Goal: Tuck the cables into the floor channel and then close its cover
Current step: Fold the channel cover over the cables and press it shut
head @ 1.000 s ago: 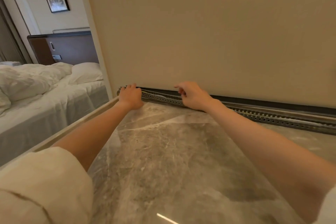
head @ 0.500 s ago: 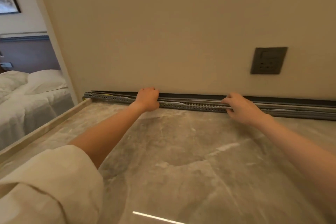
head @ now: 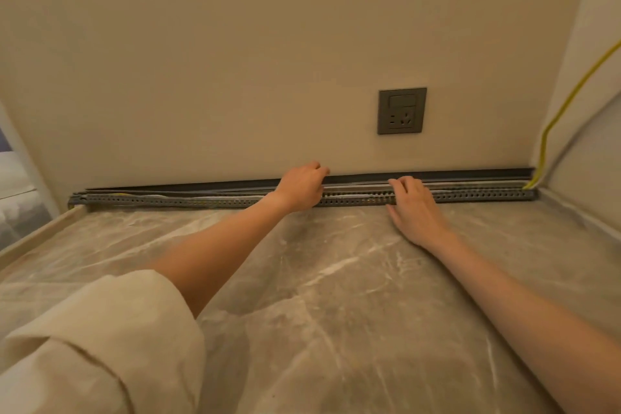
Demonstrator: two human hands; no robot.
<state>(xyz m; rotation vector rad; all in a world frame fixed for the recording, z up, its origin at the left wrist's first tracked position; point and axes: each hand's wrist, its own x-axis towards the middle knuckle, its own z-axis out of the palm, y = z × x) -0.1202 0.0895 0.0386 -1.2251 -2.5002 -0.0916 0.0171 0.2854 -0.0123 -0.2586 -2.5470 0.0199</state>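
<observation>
My two hands at the cable channel (head: pixel 201 201) where the marble floor (head: pixel 336 296) meets the wall.

My left hand (head: pixel 300 186) curls loosely over the channel's middle, whether it grips anything I cannot tell. My right hand (head: pixel 415 208) lies flat beside it, fingers released, on the perforated edge. A yellow cable (head: pixel 551 124) drops into the channel's right end at the corner.

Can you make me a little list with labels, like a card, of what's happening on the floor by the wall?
place: marble floor against a beige wall
channel: long perforated floor channel along the wall's foot
cables: yellow cable drops into the right end; others lie inside
left hand: curled over the channel
right hand: flat, fingertips at its edge
socket: grey, on the wall
cover: not closed
</observation>
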